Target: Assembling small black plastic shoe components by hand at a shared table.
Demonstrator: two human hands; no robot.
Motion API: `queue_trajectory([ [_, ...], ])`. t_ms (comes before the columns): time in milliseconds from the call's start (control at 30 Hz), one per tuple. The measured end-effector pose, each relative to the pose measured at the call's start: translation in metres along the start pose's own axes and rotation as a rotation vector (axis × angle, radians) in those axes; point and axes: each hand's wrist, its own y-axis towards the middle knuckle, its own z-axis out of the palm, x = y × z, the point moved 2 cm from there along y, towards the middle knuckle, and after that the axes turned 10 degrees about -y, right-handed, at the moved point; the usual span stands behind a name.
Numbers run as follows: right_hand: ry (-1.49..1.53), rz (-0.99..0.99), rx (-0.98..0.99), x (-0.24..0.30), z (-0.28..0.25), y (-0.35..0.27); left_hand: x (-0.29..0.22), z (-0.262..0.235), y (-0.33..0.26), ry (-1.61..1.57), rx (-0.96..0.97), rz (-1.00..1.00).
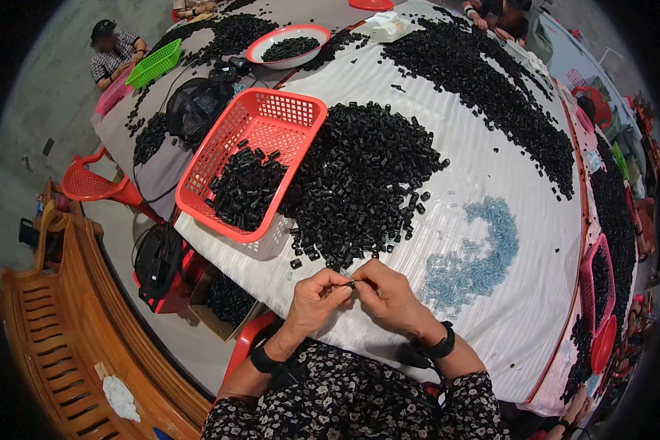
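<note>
My left hand (317, 299) and my right hand (390, 295) meet at the near edge of the white-covered table. Their fingertips pinch a small black plastic part (353, 284) from both sides; fingers partly hide it, and whether a second piece is with it cannot be made out. Just beyond my hands spreads a heap of short black cylindrical parts (367, 172). To its left a red plastic basket (312, 110) holds more of the same parts, its near side toward me. Small clear bluish pieces (484, 257) lie in a curved scatter right of my right hand.
A red-rimmed white basin (324, 33), a green basket (154, 64) and a black mesh-covered fan-like object (194, 110) stand farther back. Large spreads of black parts (491, 88) lie at the far right. Other people sit around the table. A wooden bench (81, 315) is at left.
</note>
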Motion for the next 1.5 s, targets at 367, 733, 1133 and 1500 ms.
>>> queue_trajectory([
  [367,-0.162,-0.046,-0.073,-0.011,0.017,-0.003,0.012,0.008,0.003,0.264,-0.192,0.104],
  [733,-0.584,-0.328,-0.175,-0.009,0.027,-0.004,0.010,0.011,0.003,0.218,-0.261,0.019],
  [1133,-0.550,-0.288,-0.282,-0.020,0.034,-0.005,0.024,0.020,0.003,0.275,-0.320,0.059],
  [1500,-0.519,-0.370,-0.293,-0.022,0.036,-0.008,0.024,0.015,0.000,0.135,-0.285,0.000],
])
